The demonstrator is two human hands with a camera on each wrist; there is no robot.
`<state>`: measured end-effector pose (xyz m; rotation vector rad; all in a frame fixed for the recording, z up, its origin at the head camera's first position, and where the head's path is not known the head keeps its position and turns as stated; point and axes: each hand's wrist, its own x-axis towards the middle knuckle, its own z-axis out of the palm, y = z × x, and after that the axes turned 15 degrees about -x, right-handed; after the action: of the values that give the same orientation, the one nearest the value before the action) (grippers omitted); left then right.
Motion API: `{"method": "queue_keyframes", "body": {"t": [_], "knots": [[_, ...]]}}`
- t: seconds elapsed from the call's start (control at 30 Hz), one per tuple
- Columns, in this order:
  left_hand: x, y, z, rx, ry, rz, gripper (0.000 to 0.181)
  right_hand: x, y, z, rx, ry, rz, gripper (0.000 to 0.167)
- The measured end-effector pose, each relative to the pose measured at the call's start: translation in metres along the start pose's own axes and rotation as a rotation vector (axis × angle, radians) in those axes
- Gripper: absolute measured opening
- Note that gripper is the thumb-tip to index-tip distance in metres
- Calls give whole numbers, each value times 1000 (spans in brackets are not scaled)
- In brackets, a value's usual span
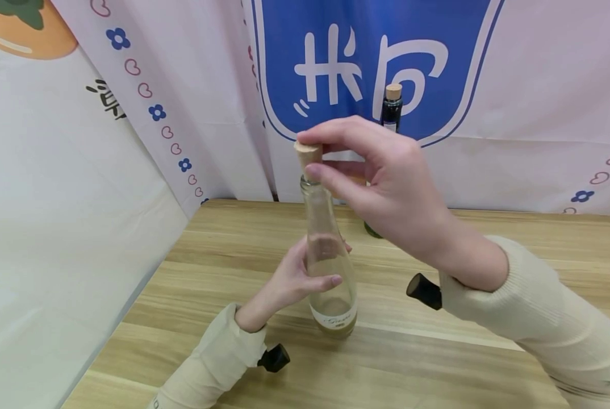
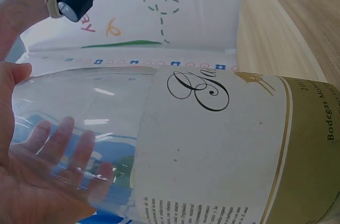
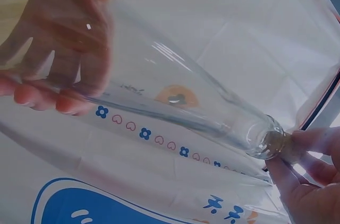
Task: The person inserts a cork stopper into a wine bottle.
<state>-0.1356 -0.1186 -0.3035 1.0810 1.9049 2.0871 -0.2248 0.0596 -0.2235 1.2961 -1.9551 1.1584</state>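
A clear glass bottle (image 1: pixel 319 213) stands on the table, slightly tilted, with a white and gold label (image 2: pixel 212 144) round its lower part. My left hand (image 1: pixel 292 278) grips the bottle's body, thumb in front and fingers round the far side, which show through the glass in the left wrist view. At the top, my right hand (image 1: pixel 397 193) pinches a light cork stopper (image 1: pixel 306 156) between thumb and fingers. The cork's lower end sits in the bottle's mouth (image 3: pixel 270 138) in the right wrist view; how deep is hard to tell.
Behind my right hand is a dark bottle (image 1: pixel 391 113) with a cork in its top, partly hidden by the hand. A printed white cloth (image 1: pixel 223 102) with a blue emblem hangs at the back of the wooden table (image 1: pixel 223 250).
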Motion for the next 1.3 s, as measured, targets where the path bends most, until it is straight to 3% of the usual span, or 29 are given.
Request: {"method": "queue_keyframes", "body": {"t": [0.1, 0.13, 0.23, 0.3, 0.33, 0.53, 0.63, 0.83, 0.93, 1.0, 1.13, 1.3], "knots": [[0, 0, 0, -5, 2, -4, 49, 4, -54, -10, 7, 40, 8, 35], [0, 0, 0, -5, 2, -3, 49, 10, -84, -17, -5, 43, -10, 33], [0, 0, 0, -6, 3, -3, 49, 4, -44, -7, 14, 25, -39, 39], [1, 0, 0, -8, 3, -4, 49, 1, -30, -2, -4, 22, -16, 41], [1, 0, 0, -10, 3, -6, 49, -1, -20, 0, -27, 20, -41, 44], [0, 0, 0, -21, 3, -10, 49, -2, 3, 4, -36, 8, -8, 40], [0, -1, 0, -15, 2, -9, 49, -1, -13, 1, -54, 33, -4, 33], [0, -1, -1, -11, 2, -9, 49, 9, -101, -14, -170, 151, -14, 15], [0, -1, -1, -8, -1, -8, 49, 13, -121, -17, -224, 153, -1, 11], [0, -1, 0, -7, -7, -3, 49, 12, -121, -18, -254, 152, -18, 10], [1, -1, 0, -11, -13, -2, 49, 9, -94, -16, -201, 164, -115, 20], [1, 0, 0, -14, -9, -5, 49, 8, -85, -16, -63, 137, -99, 23]]}}
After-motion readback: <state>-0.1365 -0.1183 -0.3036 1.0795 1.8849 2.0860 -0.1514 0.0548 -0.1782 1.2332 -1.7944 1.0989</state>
